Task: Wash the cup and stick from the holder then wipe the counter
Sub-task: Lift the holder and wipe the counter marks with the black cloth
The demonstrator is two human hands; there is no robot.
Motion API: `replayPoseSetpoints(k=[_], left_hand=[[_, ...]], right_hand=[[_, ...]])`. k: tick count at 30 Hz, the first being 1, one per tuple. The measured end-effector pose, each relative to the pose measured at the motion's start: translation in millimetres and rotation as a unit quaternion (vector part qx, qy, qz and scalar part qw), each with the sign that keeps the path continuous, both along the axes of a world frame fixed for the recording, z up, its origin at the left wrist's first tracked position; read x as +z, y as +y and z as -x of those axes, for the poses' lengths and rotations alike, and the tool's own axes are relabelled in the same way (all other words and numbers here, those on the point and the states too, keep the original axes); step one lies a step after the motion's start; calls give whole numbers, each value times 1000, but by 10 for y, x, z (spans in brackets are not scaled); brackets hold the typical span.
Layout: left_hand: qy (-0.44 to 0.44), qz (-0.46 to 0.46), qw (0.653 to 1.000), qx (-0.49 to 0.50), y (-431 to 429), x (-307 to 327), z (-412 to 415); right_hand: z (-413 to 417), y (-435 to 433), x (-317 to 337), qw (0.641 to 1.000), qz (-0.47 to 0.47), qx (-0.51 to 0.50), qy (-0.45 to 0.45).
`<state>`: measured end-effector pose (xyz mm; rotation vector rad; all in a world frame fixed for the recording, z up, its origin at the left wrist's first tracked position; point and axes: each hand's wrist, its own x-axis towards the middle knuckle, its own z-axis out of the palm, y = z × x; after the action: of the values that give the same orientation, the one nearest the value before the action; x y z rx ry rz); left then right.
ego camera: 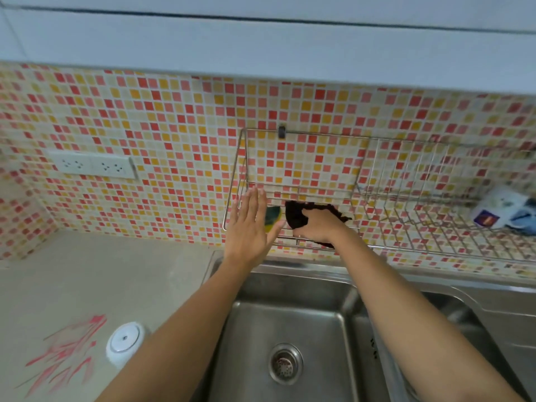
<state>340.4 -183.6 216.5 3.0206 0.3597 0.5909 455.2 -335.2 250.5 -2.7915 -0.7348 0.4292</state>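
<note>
My right hand point(317, 227) is closed on a dark cloth point(297, 216) lying in the left part of the wire holder point(243, 158) on the tiled wall. My left hand point(251, 227) is flat and open, fingers together, held in front of the holder's left end. Behind its fingers peeks a yellow-green sponge point(274, 217). An upturned white cup point(124, 342) stands on the beige counter point(116, 271) at the lower left, next to a spread of pink sticks point(65, 352). The steel sink point(290, 329) lies below my arms.
A crumpled white and blue bag point(504, 211) rests in the holder's right section. A double wall socket point(92, 165) sits on the mosaic tiles at the left. The sink drain point(285, 364) is in the basin's middle; a steel drainboard point(510, 311) extends right.
</note>
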Motion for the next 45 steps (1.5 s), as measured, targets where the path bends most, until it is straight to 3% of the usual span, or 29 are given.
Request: replayPoseSetpoints(k=[5,10,16,19,21,26,30,32,36,39,45], left_hand=[[10,7,1000,0,12,-1,-22],[8,20,999,-25,7,-9,95],[-11,51,994,-101,290,-331,826],[-30,95,992,-71,632,-371,1240],[-23,128,991,-45,888,-452,1536],[35,246,969,17,1509,-901,2194],[75,344,935,-32,1840,-1244,2597],[89,390,915,-59,1989,-1407,2688],[105,438,888,-97,2192,-1725,2731],[87,494,855,-128,2257,-1908,2697],[57,537,836,-101,2271,-1979,2516]], right_hand=[[1,-100,-31,989,-24,-47,-140],[10,-161,8,979,-126,-96,-125],[660,-108,111,897,-311,-74,-306],[1229,74,32,868,-393,-76,-294],[1626,242,-160,867,-415,-71,-265],[2606,867,-1216,920,-359,-80,-138],[3417,1426,-1954,962,-237,-135,11],[3724,1656,-2166,974,-176,-138,37],[4216,1893,-2375,993,-46,-81,-69],[4418,1906,-2489,986,-61,-63,-140],[4312,2041,-2825,990,5,60,-126]])
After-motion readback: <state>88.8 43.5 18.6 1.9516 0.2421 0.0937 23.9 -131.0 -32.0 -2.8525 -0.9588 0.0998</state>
